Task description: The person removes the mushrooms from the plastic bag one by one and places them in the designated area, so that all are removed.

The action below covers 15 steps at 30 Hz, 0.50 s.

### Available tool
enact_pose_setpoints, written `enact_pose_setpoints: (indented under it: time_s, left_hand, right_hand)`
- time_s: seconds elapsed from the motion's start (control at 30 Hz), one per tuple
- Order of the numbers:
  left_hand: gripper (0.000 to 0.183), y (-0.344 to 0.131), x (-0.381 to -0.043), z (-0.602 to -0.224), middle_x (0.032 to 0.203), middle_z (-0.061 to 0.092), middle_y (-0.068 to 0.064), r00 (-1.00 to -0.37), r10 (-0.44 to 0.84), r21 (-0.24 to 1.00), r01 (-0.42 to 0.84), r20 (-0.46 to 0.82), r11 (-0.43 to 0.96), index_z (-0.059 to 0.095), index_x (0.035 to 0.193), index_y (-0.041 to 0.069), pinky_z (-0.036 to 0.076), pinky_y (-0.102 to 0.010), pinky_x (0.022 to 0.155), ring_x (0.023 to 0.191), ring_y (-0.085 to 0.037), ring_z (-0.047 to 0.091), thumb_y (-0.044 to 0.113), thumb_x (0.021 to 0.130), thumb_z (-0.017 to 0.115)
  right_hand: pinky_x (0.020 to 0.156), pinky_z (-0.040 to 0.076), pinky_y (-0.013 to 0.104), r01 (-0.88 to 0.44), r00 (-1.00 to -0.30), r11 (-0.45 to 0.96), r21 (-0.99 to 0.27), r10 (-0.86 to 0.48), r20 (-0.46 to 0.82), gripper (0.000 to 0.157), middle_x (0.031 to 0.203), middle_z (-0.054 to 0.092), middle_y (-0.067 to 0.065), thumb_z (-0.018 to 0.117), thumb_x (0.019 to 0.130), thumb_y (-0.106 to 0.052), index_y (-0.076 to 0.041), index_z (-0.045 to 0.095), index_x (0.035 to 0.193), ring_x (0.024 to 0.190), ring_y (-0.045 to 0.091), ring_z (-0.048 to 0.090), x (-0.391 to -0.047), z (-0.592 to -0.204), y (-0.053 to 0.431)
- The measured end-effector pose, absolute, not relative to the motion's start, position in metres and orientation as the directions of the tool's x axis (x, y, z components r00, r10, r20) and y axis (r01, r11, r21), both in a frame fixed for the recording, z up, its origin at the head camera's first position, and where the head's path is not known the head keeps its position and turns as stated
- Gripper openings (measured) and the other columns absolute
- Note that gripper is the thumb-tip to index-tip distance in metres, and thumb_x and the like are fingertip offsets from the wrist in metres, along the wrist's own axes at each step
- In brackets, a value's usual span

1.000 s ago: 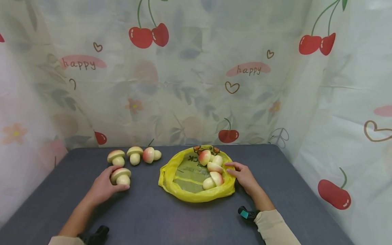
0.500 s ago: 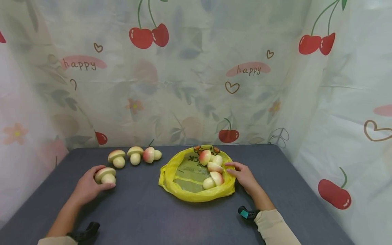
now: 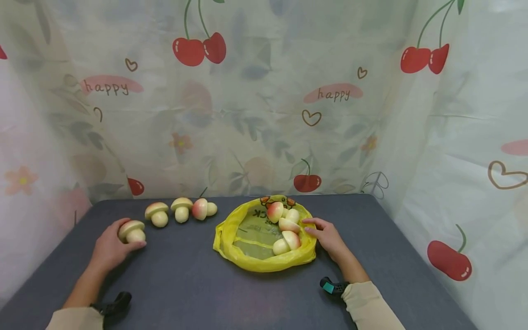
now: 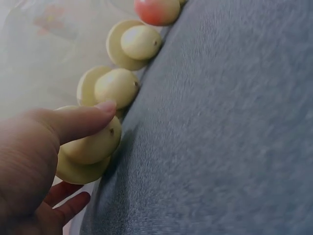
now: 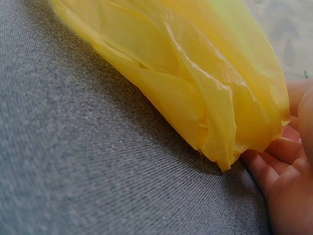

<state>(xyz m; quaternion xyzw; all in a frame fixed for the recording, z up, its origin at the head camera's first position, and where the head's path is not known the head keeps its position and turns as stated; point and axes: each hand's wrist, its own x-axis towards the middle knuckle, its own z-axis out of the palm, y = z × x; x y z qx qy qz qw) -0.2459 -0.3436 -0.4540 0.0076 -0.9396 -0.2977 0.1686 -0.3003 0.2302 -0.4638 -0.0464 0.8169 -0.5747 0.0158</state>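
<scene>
My left hand [image 3: 109,247] holds a toy mushroom [image 3: 135,234] with a cream stem and pale cap at the left of the table. In the left wrist view the thumb [image 4: 88,120] lies across the stem of this mushroom [image 4: 90,147], low over the dark cloth; some fingers spread out behind it. My right hand [image 3: 330,238] holds the right rim of a yellow plastic bag [image 3: 264,264], rolled open. Inside the bag lie three toy mushrooms with reddish caps. From the right wrist, the fingers [image 5: 281,154] show against the outer side of the bag [image 5: 171,98], partly hidden by it.
Three more toy mushrooms stand or lie in a row along the back left: one at the left [image 3: 156,214], one in the middle [image 3: 182,209] and one on its side [image 3: 204,209]. A printed curtain [image 3: 247,114] hangs behind the dark table [image 3: 247,302].
My left hand has carried the mushroom leftward and slightly toward the back, slowing in the last half second. The right hand and the bag have stayed in place.
</scene>
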Motion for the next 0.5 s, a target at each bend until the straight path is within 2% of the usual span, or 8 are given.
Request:
enact_pose_setpoints:
  time_s: [0.2, 0.5]
  left_hand:
    - [0.086, -0.350, -0.256, -0.456, 0.125, 0.042, -0.041, -0.936, -0.092, 0.521, 0.105, 0.338, 0.847, 0.036, 0.137, -0.012, 0.033, -0.066, 0.088, 0.110, -0.057, 0.041, 0.024, 0.075, 0.085]
    - [0.090, -0.356, -0.271, -0.458, 0.127, 0.039, -0.042, -0.936, -0.100, 0.504, 0.090, 0.337, 0.859, 0.032, 0.141, -0.013, 0.032, -0.067, 0.089, 0.112, -0.057, 0.039, 0.024, 0.077, 0.083]
  right_hand:
    - [0.089, 0.048, 0.032, -0.065, -0.995, 0.340, -0.938, -0.087, 0.038, 0.031, 0.132, 0.056, 0.016, 0.062, 0.097, -0.017, -0.005, 0.065, 0.125, 0.117, 0.029, 0.050, -0.303, -0.469, 0.232]
    - [0.090, 0.047, 0.034, -0.059, -0.996, 0.329, -0.942, -0.088, 0.031, 0.034, 0.135, 0.053, 0.017, 0.062, 0.097, -0.019, -0.005, 0.063, 0.128, 0.119, 0.030, 0.049, -0.302, -0.467, 0.231]
